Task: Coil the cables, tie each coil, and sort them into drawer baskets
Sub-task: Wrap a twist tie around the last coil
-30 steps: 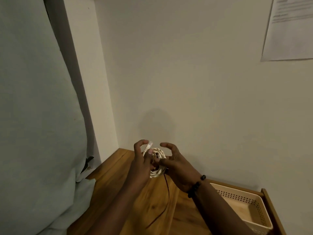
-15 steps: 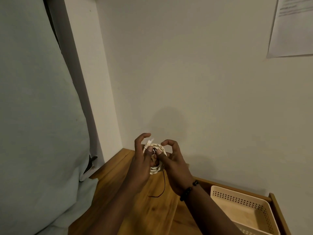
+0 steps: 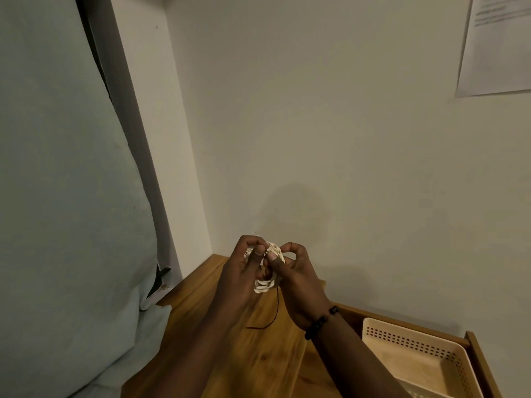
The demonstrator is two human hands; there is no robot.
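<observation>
Two hands work close together above the wooden worktop [image 3: 253, 363], and the step in hand looks like the tying of one coil. Far left hangs a pale curtain or sheet [image 3: 63, 196], no part of the job. The left hand [image 3: 241, 271] is curled round the left side of the white cable coil [image 3: 265, 284], thumb on the near face and fingers wrapped behind, holding it upright in the air. The right hand [image 3: 296, 280] has thumb and forefinger pinched together at the top of the coil, apparently on a thin dark tie [image 3: 274, 311] whose loose end trails down and curls just above the worktop; whether the tie is already wound round the coil cannot be told, since the fingers hide that spot. A beaded bracelet [image 3: 320, 321] sits on the right wrist. Near right, a cream perforated basket [image 3: 413, 337] lies in an open drawer [image 3: 477, 354], well apart from the coil. The next move probably calls for pulling the tie snug and twisting or knotting it while the left hand keeps the loops from springing apart, then carrying the coil right to the basket.
</observation>
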